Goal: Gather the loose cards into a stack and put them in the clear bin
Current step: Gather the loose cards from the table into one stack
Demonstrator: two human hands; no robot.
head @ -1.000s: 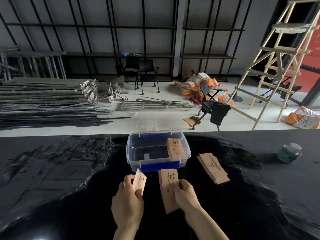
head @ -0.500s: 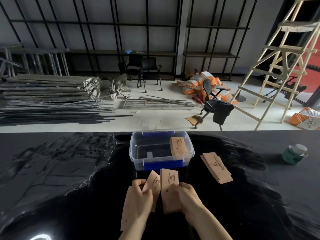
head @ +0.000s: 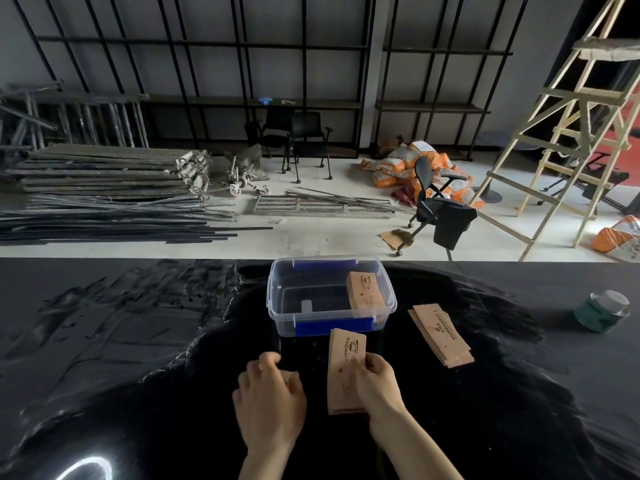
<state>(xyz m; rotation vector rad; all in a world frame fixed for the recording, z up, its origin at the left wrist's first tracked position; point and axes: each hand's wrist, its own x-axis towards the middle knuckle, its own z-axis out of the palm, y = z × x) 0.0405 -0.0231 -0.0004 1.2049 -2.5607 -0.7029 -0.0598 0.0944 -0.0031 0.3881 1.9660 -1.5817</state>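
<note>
On a glossy black table [head: 104, 341] in a cluttered workshop, your right hand [head: 377, 382] grips cards [head: 343, 368], long axis toward the bin [head: 277, 306] at frame centre; left hand [head: 270, 400] loosely curled, empty.

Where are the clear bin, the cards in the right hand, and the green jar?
clear bin [head: 273, 308], head view, left wall.
cards in the right hand [head: 343, 368], head view, middle of the top card.
green jar [head: 601, 315], head view, side.

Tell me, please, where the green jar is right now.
The green jar stands on the black table at the far right of the head view, right of the loose cards.
</note>
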